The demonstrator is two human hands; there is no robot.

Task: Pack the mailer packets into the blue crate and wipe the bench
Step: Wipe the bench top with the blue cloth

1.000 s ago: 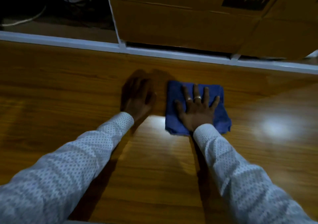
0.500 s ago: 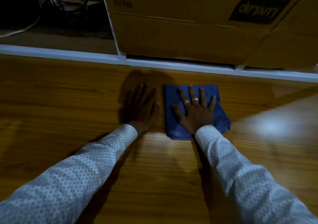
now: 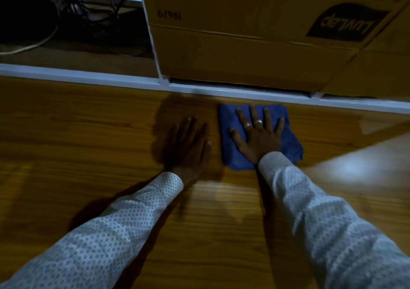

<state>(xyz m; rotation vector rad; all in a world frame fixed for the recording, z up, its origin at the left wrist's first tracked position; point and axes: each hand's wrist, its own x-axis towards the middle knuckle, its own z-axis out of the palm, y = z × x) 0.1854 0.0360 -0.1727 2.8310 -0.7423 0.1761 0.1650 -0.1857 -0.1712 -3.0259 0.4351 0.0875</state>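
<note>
- Right hand [image 3: 257, 139] lies flat with fingers spread, its grip fully open, pressing the blue cloth [image 3: 290, 142] onto the wooden desk [image 3: 66, 144] at frame centre.
- Left hand [image 3: 188, 144] rests flat beside the cloth, holding nothing.
- Cardboard box [image 3: 244, 44] fills the upper right of the frame.

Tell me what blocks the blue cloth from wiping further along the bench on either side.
Leftward, the left hand rests flat on the bench right beside the blue cloth, so it blocks that way. Rightward, nothing visible lies on the wood. Ahead, the white rail and cardboard box stop it.
</note>
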